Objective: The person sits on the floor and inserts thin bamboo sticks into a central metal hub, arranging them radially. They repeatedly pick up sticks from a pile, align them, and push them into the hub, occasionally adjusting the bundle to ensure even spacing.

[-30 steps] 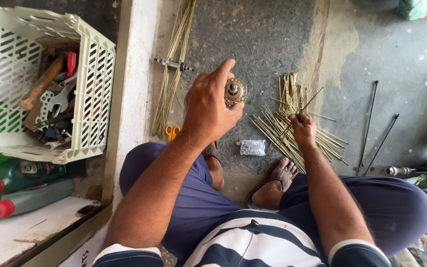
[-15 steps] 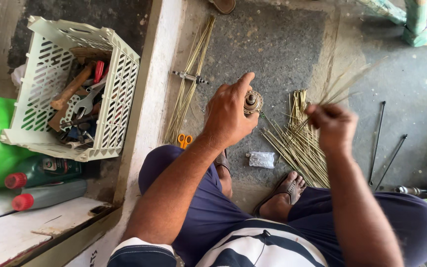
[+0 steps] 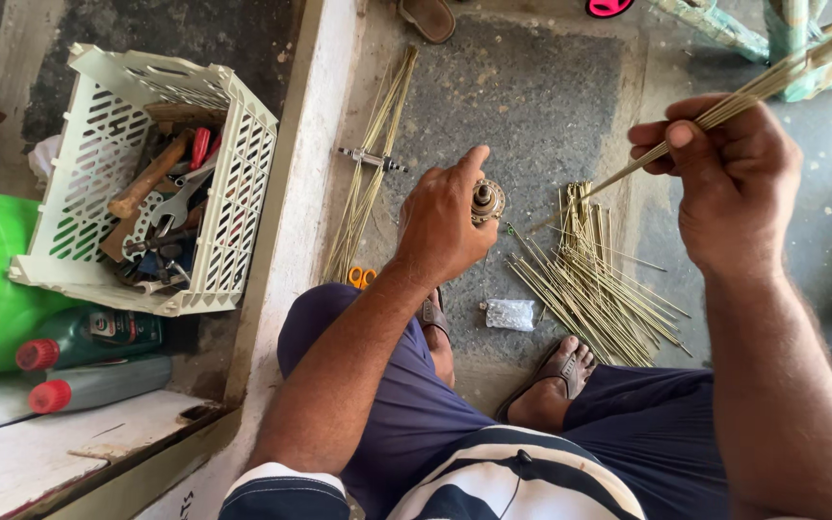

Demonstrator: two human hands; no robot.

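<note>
While sitting beside white crate (image 3: 79, 164) of tools, I am gripping wheel hub (image 3: 486, 200) in left hand (image 3: 445, 226), fingers closed round it, above floor between my feet. Loose spokes (image 3: 594, 279) lying just right. Right hand (image 3: 734, 183) pinching spoke bundle (image 3: 772, 82), raised. Step: lacing; next, probably threading one spoke through flange hole.

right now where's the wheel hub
In the head view, the wheel hub sits mid-frame in the left hand, above the ground, between the spoke bundle by the curb and the loose spoke pile.
</note>
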